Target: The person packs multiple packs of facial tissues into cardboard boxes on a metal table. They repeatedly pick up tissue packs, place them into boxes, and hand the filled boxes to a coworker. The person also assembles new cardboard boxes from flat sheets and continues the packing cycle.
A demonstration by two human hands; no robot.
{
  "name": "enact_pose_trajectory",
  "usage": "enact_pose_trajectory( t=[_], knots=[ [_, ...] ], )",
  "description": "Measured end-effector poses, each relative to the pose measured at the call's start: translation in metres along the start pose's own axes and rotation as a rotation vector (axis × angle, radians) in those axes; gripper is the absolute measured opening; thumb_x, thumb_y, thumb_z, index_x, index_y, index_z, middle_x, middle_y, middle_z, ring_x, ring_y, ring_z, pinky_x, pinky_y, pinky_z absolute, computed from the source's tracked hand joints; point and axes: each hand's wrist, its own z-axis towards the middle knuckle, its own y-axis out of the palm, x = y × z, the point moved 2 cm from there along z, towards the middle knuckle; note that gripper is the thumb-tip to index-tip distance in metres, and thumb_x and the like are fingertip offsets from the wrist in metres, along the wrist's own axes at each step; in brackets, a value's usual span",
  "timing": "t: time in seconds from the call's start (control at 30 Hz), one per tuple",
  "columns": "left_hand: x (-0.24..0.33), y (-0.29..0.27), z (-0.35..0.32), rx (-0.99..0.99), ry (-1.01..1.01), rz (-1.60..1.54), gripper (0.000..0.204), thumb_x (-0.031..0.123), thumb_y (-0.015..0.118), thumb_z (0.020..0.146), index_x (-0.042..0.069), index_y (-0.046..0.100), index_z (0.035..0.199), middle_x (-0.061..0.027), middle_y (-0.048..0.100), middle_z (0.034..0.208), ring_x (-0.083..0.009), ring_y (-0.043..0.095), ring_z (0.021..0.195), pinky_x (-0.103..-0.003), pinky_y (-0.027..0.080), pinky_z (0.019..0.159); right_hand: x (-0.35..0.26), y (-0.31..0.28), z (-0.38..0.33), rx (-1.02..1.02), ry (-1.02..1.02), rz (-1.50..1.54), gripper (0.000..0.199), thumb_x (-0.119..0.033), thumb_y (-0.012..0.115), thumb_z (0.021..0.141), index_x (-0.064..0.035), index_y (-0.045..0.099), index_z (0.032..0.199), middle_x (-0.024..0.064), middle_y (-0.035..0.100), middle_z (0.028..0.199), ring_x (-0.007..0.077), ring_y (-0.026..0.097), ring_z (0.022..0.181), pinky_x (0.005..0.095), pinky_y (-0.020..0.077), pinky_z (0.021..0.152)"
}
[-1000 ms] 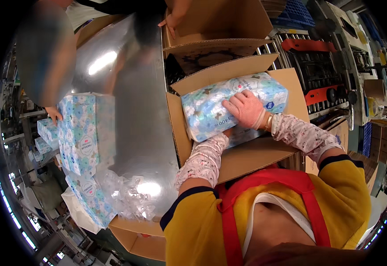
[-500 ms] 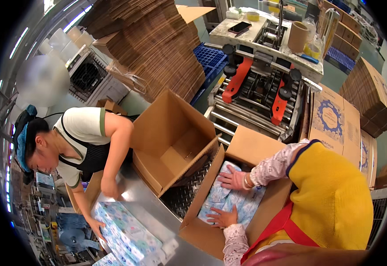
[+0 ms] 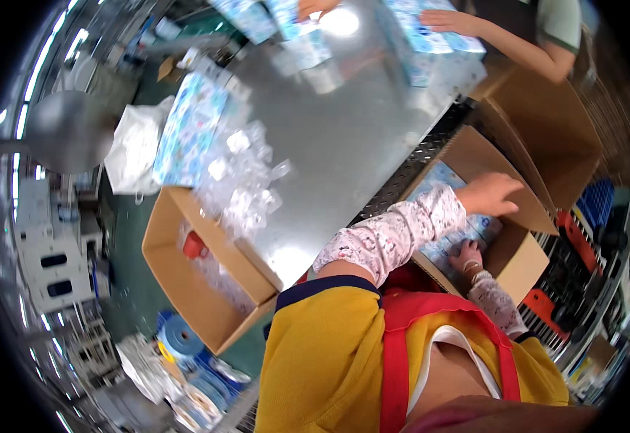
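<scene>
An open cardboard carton (image 3: pixel 522 268) in front of me holds blue-and-white printed soft packs (image 3: pixel 437 177). My left hand (image 3: pixel 489 195) is above the carton, beside its raised flap (image 3: pixel 499 155); its fingers are apart and slightly bent, with nothing seen in them. Inside the carton my right hand (image 3: pixel 466 257) lies on the packs with its fingers spread. Both forearms wear patterned sleeve covers, and the left one hides part of the packs.
Another open carton (image 3: pixel 538 123) stands beyond mine. Across the metal table (image 3: pixel 329 151) a co-worker's hand (image 3: pixel 452 23) rests on stacked packs (image 3: pixel 419 50). Clear plastic pieces (image 3: pixel 246 180) pile at the left, next to a carton (image 3: pixel 178 281) holding a red item. The roller machine (image 3: pixel 582 245) is at right.
My view has swung to the left, so the table's left end now shows. My left hand has lifted off the packs toward the flap; my right hand is still on them.
</scene>
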Motion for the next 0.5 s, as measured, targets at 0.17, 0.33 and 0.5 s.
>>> enact_pose_trajectory(
  t=[0.17,0.33,0.5],
  knots=[
    [0.030,-0.082,-0.101,0.555,-0.140,0.317,0.029,0.018,0.068,0.077,0.010,0.065,0.105,-0.0103,0.064,0.101,-0.0314,0.058,0.097,-0.041,0.047,0.087,0.005,0.009,-0.040,-0.200,-0.186,0.222,0.065,-0.046,0.064,0.076,-0.0015,0.057,0.122,0.0230,0.055,0.126,0.0357,0.052,0.118,0.0382,0.0424,0.099],
    [-0.051,-0.171,-0.283,0.490,-1.008,1.327,0.055,0.023,0.064,0.080,-0.001,0.049,0.127,-0.0236,0.051,0.128,-0.0416,0.041,0.123,-0.047,0.028,0.107,-0.029,-0.051,-0.047,-0.154,-0.220,0.302,0.060,-0.042,0.065,0.077,-0.0013,0.060,0.120,0.0212,0.061,0.117,0.0348,0.057,0.112,0.0368,0.0444,0.096],
    [-0.095,-0.186,-0.341,0.434,-1.004,1.150,0.037,0.014,0.060,0.081,-0.002,0.057,0.114,-0.0230,0.054,0.116,-0.0476,0.039,0.120,-0.047,0.035,0.102,-0.035,-0.104,-0.013,-0.001,-0.216,0.359,0.054,-0.038,0.064,0.079,-0.0018,0.060,0.119,0.0201,0.063,0.116,0.0334,0.059,0.110,0.0362,0.0456,0.094]
  ],
)
